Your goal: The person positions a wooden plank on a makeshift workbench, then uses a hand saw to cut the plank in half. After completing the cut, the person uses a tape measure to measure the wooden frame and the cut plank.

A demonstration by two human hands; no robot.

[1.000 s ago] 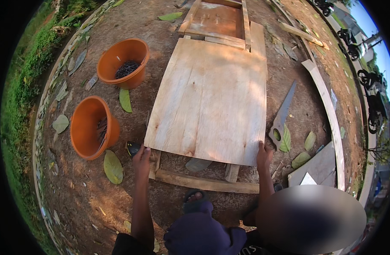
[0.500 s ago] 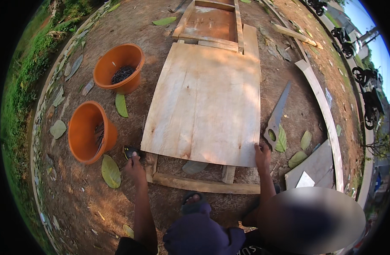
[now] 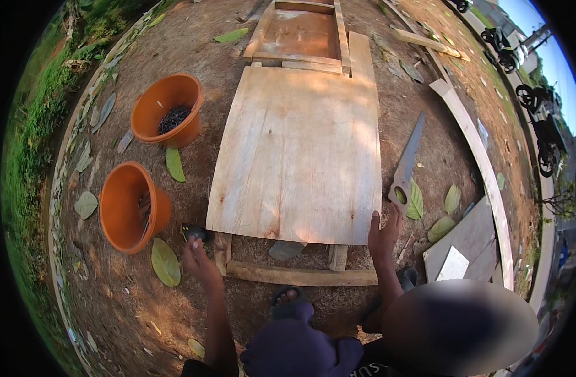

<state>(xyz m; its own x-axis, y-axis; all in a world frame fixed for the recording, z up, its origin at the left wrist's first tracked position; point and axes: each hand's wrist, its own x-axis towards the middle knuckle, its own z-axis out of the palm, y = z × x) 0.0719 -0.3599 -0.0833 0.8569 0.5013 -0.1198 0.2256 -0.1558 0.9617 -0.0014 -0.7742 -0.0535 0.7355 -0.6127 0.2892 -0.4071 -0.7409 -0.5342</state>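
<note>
A pale plywood panel [image 3: 294, 157] lies in front of me over a wooden frame [image 3: 300, 273], whose near bar shows below it. My left hand [image 3: 201, 261] is closed on a black and yellow tape measure [image 3: 193, 233], just off the panel's near left corner. At the near right corner is my right hand [image 3: 385, 235], thumb and fingers apart and holding nothing. Its thumb is close to the panel's edge; whether it touches I cannot tell. A handsaw [image 3: 407, 162] lies on the ground just beyond that hand.
Two orange buckets stand at left, the far one [image 3: 186, 133] with dark nails, the near one [image 3: 164, 204] with thin pieces inside. Beyond the panel lies a framed wooden box [image 3: 300, 34]. A long plank [image 3: 476, 157] and board offcuts [image 3: 467, 242] lie at right. A blurred patch covers the lower right.
My right hand's fingers have come off the panel's near right corner and spread apart. My left hand still holds the tape measure by the left corner. The view has shifted slightly.
</note>
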